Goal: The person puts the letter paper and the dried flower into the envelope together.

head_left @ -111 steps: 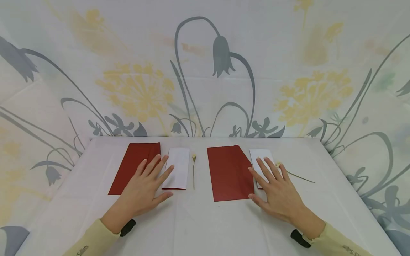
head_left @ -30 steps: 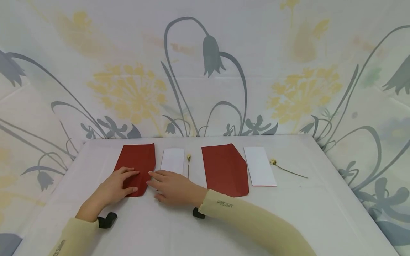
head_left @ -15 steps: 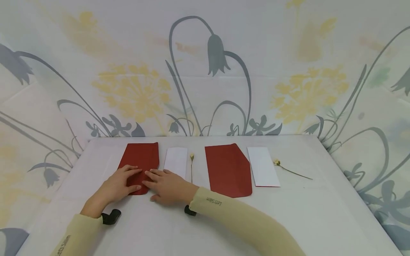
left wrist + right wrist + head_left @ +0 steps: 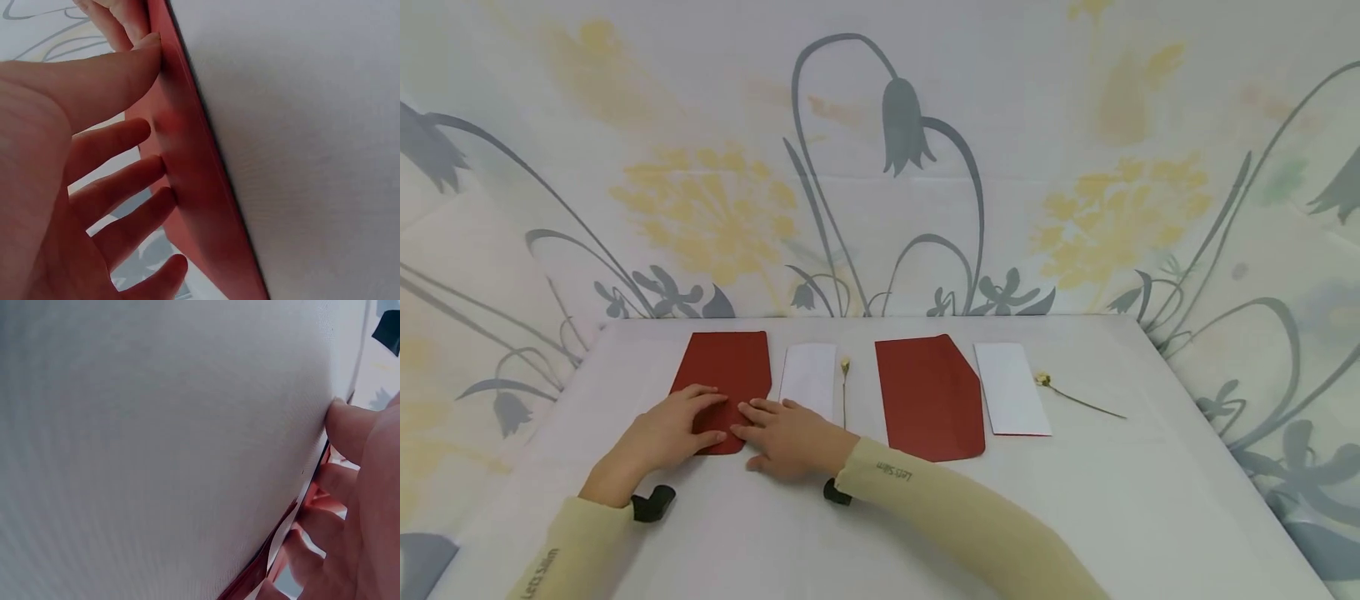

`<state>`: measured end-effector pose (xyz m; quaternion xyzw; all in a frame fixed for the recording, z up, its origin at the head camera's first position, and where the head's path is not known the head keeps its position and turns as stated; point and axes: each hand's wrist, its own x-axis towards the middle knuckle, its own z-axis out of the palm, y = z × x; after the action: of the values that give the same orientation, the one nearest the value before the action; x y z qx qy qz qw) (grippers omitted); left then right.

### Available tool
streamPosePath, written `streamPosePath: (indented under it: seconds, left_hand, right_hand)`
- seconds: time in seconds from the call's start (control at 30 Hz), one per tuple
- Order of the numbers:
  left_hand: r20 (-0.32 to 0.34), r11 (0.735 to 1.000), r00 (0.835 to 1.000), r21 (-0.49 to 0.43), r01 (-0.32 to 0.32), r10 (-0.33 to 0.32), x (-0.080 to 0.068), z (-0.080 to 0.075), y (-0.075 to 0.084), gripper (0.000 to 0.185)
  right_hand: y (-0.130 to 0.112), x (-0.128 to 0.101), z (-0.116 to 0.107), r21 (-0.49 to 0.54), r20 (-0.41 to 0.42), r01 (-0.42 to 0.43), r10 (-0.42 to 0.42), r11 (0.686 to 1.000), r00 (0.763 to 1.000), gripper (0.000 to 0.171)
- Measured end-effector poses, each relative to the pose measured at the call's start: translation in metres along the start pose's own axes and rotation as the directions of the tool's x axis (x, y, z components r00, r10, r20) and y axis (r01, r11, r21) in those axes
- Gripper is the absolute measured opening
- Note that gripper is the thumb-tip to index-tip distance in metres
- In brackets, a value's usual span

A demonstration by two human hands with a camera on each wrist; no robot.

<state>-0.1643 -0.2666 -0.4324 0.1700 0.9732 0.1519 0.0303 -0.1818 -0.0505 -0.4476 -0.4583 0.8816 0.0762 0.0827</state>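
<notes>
A red envelope lies flat at the left of the white table in the head view. My left hand rests its fingertips on the envelope's near left part; in the left wrist view, its spread fingers touch the red paper. My right hand reaches across from the right, fingers on the envelope's near right part, thumb on the tablecloth. Just beyond this hand lies a white folded card, its near end covered. A dried flower on a thin stem lies beside it, its lower stem covered.
A second red envelope lies right of centre, its near edge partly behind the right sleeve. Beside it are another white card with a red near edge and a dried flower lying aslant. A floral cloth hangs behind.
From hovering over the right-hand card, my right hand has crossed to the left envelope and slid slightly left onto it. My left hand has lowered onto that envelope, fingers less spread.
</notes>
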Motion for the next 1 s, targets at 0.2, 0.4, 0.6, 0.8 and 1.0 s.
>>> streamPosePath:
  seconds: [0.2,0.4,0.6,0.8,1.0]
  left_hand:
    - [-0.019,0.998,1.0,0.06,-0.01,0.011,0.001,-0.006,0.001,0.056]
    - [-0.058,0.99,0.998,0.137,0.045,-0.037,0.004,-0.009,0.007,0.062]
    - [-0.04,0.985,0.997,0.154,0.071,-0.065,0.008,-0.01,0.007,0.065]
    - [-0.008,0.989,0.997,0.127,0.077,-0.076,0.012,-0.008,0.005,0.064]
    - [0.002,0.993,0.997,0.098,0.072,-0.072,0.014,-0.006,0.0,0.061]
  right_hand:
    - [-0.003,0.001,-0.004,0.019,0.009,-0.005,0.005,1.0,1.0,0.061]
    - [-0.005,0.001,-0.006,0.026,0.011,-0.006,0.006,1.0,1.0,0.059]
    - [-0.004,0.0,-0.005,0.021,0.023,-0.016,0.016,1.0,1.0,0.059]
    - [-0.004,-0.002,-0.006,-0.001,0.025,-0.02,0.02,1.0,0.999,0.06]
    - [-0.005,-0.004,-0.006,-0.042,0.01,-0.028,0.028,0.999,1.0,0.059]
